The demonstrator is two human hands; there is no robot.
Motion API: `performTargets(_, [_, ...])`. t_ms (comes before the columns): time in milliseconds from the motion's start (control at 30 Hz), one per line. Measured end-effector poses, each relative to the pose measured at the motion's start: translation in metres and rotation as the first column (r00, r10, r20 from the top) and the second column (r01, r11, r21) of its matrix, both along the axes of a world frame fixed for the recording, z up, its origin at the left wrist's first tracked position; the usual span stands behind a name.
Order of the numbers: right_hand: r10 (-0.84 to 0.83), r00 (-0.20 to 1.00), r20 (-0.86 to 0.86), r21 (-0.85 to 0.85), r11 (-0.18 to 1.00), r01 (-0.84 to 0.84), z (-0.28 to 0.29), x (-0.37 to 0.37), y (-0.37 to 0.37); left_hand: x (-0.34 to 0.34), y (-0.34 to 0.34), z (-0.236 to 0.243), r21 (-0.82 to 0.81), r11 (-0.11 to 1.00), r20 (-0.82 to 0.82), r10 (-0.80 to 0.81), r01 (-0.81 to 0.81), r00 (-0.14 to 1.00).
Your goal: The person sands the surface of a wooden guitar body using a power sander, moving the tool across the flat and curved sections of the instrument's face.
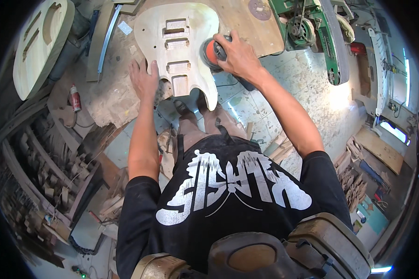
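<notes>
A pale wooden electric guitar body [176,56] with several routed cavities lies flat on the workbench, its horns toward me. Its near end sticks out past the bench edge. My right hand [239,55] is wrapped round the top of an orange and black sander [212,52], which sits against the body's right edge. Whether its pad touches the wood is hidden from this view. At the body's left edge, my left hand [144,79] rests with fingers spread, holding nothing.
A second guitar body [42,46] stands at the far left, near a red and white bottle [75,97]. A green belt machine [307,32] is at the back right. A sanding disc [260,9] lies on the bench [114,93]. Wood scraps [351,179] are piled on the right.
</notes>
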State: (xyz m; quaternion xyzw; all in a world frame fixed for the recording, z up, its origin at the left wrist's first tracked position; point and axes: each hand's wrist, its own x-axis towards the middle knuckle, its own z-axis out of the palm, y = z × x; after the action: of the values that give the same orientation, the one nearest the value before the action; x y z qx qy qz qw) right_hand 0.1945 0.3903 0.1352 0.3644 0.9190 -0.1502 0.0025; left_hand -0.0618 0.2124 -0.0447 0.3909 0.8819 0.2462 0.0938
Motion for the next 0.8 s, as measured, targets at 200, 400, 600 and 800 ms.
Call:
performTargets(200, [0.200, 0.977, -0.067, -0.118, 0.971, -0.207, 0.003, -0.001, -0.043, 0.002, 0.000, 0.003, 0.003, 1.000, 0.004, 0.000, 0.000, 1.000])
performTargets(400, [0.188, 0.980, -0.061, 0.016, 0.982, -0.188, -0.002, -0.030, 0.000, 0.000, 0.003, 0.004, 0.027, 1.000, 0.012, -0.002, 0.002, 1.000])
performTargets(600, [0.241, 0.970, -0.041, 0.011, 0.971, -0.240, 0.004, -0.037, -0.007, 0.000, -0.001, 0.001, 0.038, 0.999, -0.018, 0.009, -0.009, 1.000])
performTargets(800, [0.394, 0.919, -0.013, -0.102, 0.914, -0.393, 0.013, -0.026, -0.040, 0.003, -0.002, -0.002, 0.083, 0.996, -0.034, 0.015, -0.013, 0.999])
